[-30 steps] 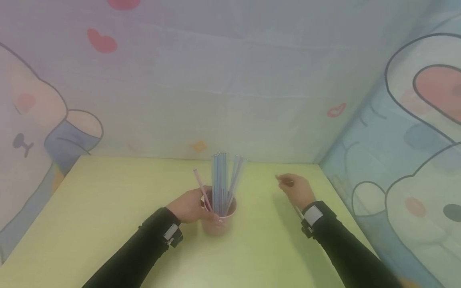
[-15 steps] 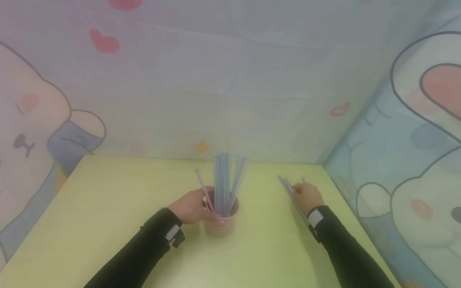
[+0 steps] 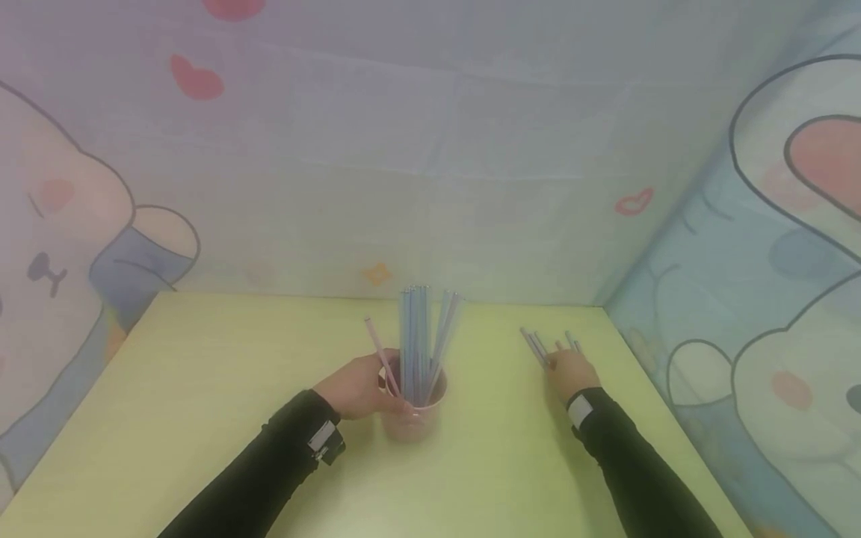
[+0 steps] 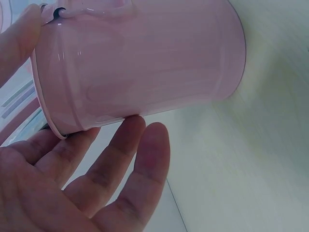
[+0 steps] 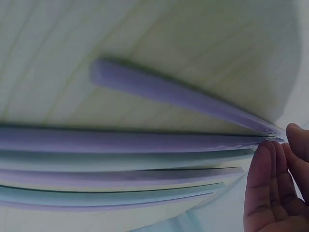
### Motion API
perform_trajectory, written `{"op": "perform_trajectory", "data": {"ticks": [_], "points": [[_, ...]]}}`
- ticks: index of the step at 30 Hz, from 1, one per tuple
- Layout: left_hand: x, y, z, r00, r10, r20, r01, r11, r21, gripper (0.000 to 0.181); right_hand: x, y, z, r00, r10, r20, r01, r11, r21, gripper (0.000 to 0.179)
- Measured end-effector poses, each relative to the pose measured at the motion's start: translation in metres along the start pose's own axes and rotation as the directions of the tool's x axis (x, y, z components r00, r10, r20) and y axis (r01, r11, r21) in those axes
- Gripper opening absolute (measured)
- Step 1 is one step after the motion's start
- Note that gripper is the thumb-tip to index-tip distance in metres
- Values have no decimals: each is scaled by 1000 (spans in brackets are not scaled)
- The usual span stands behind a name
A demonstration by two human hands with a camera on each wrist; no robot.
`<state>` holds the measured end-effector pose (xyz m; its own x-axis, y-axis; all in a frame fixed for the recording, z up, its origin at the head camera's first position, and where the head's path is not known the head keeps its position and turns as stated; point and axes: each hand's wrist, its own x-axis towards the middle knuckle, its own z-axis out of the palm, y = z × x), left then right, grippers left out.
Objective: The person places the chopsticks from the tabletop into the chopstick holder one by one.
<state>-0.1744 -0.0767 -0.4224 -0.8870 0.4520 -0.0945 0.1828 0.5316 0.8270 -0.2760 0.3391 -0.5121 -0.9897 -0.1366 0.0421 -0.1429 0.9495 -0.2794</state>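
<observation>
My left hand [image 3: 355, 387] holds a small pink pail [image 3: 412, 427] at the middle of the table, thumb over the rim and fingers along its side. Several translucent blue and purple drinking straws [image 3: 414, 340] stand in the pail, and one pink straw [image 3: 377, 342] leans to the left. On the right, my right hand [image 3: 572, 372] is low over several loose straws on the table. In the right wrist view, its thumb and fingertips pinch at the far end of a purple straw [image 5: 169, 93]; more purple and pale green straws [image 5: 120, 160] lie alongside.
The yellow table [image 3: 215, 351] ends at a pale cloth backdrop [image 3: 403, 149] behind. A cartoon-printed cloth [image 3: 773, 373] rises along the right edge. The tips of more straws [image 3: 570, 340] show beyond my right hand.
My right hand has moved right and come down over the straws on the table, which show more clearly now. My left hand keeps holding the pail in place.
</observation>
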Motion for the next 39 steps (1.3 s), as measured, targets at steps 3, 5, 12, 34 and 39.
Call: {"op": "perform_trajectory", "data": {"ticks": [3,5,12,34,39], "points": [[-1,0,0,1000,-8,2,8,1000,2,66,-1,-1,1,1000,2,19,-2,1000,2,22],[-2,0,0,1000,-11,0,11,1000,8,67,-2,-2,1,1000,-2,30,2,1000,1,20],[-2,3,1,1000,-14,6,14,1000,-20,69,-5,-11,-2,999,4,50,-1,998,-60,21],[1,0,2,1000,2,-3,-2,1000,5,66,-14,-31,9,1000,-2,-1,2,1000,21,19],[2,0,2,1000,4,-2,-4,1000,9,65,-16,-43,9,999,-48,2,48,998,43,18]]}}
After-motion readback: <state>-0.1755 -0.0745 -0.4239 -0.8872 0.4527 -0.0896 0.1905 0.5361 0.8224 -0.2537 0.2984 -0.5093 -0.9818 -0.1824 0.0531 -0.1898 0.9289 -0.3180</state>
